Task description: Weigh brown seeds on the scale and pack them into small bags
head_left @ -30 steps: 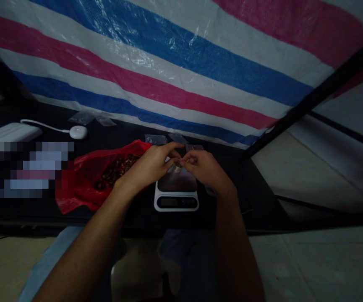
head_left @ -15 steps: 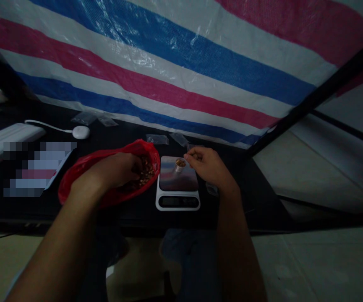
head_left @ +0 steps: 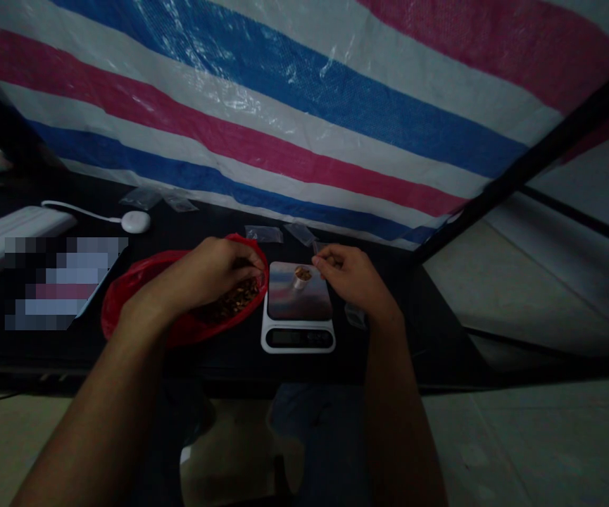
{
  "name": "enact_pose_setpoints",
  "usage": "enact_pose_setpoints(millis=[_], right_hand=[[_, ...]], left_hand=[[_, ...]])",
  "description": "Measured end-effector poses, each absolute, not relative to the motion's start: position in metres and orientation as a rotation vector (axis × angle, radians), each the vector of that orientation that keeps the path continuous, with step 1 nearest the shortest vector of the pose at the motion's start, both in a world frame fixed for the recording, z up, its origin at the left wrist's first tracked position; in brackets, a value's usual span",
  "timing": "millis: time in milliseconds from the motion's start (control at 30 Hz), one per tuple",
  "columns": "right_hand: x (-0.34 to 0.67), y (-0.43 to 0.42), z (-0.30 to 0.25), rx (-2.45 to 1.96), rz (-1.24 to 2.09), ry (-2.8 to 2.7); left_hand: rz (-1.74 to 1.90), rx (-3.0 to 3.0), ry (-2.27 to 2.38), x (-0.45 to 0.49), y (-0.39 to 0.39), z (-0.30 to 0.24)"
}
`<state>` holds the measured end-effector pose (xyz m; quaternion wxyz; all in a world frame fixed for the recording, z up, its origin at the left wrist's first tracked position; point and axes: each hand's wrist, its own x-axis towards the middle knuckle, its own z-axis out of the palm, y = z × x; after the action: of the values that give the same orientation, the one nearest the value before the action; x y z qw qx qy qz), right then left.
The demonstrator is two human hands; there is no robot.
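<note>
My left hand (head_left: 220,266) is above the right end of a red plastic bag (head_left: 124,285), fingertips pinched together; what they hold, if anything, is too small to make out. Small brown pieces (head_left: 238,299), like beans or nuts, lie inside the bag. To its right stands a white kitchen scale (head_left: 298,339) with a shiny metal plate. A small cup (head_left: 300,283) heaped with similar light-brown pieces rests on that plate. At the plate's far right corner is my right hand (head_left: 345,271), its fingers curled closed beside the cup. Whatever lies within them is hidden.
Clear small plastic bags (head_left: 265,234) lie behind the scale, another (head_left: 355,315) right of it. A white power strip (head_left: 19,236) and a white round plug (head_left: 136,222) are at the left. A striped tarp (head_left: 283,105) hangs behind the black table.
My left hand has risen out of the brown pieces and moved right, toward the bag's rim near the scale. My right hand has shifted only slightly; the scale and cup stay put.
</note>
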<state>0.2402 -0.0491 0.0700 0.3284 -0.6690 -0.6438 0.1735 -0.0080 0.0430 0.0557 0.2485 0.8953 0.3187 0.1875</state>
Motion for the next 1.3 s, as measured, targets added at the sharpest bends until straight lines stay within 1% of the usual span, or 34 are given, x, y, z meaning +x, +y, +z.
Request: enact_pose_setpoints(millis=[167, 300, 467, 633, 967, 1100, 1200, 1300], right_hand=[[0.244, -0.048, 0.067, -1.726, 0.473, -1.699], [0.246, -0.047, 0.064, -1.73, 0.492, -1.714], [0.251, -0.047, 0.061, -1.765, 0.458, -1.755], [0.253, -0.048, 0.058, -1.771, 0.455, -1.749], [0.257, -0.048, 0.057, -1.764, 0.479, -1.719], [0.261, -0.045, 0.047, -1.934, 0.4, -1.739], [0.26, -0.042, 0.04, -2.003, 0.418, -1.792], [0.258, -0.042, 0.042, -1.97, 0.423, -1.819]], left_hand=[[0.785, 2.426, 0.71, 0.03, 0.028, 0.06], [0.866, 2.392, 0.646, 0.056, 0.025, 0.051], [0.803, 2.382, 0.639, 0.071, 0.027, 0.042], [0.712, 2.41, 0.67, 0.069, 0.026, 0.044], [0.777, 2.367, 0.661, 0.063, 0.025, 0.042], [0.759, 2.422, 0.829, 0.057, 0.031, 0.041], [0.603, 2.483, 1.024, 0.054, 0.032, 0.038], [0.489, 2.521, 1.123, 0.053, 0.03, 0.035]])
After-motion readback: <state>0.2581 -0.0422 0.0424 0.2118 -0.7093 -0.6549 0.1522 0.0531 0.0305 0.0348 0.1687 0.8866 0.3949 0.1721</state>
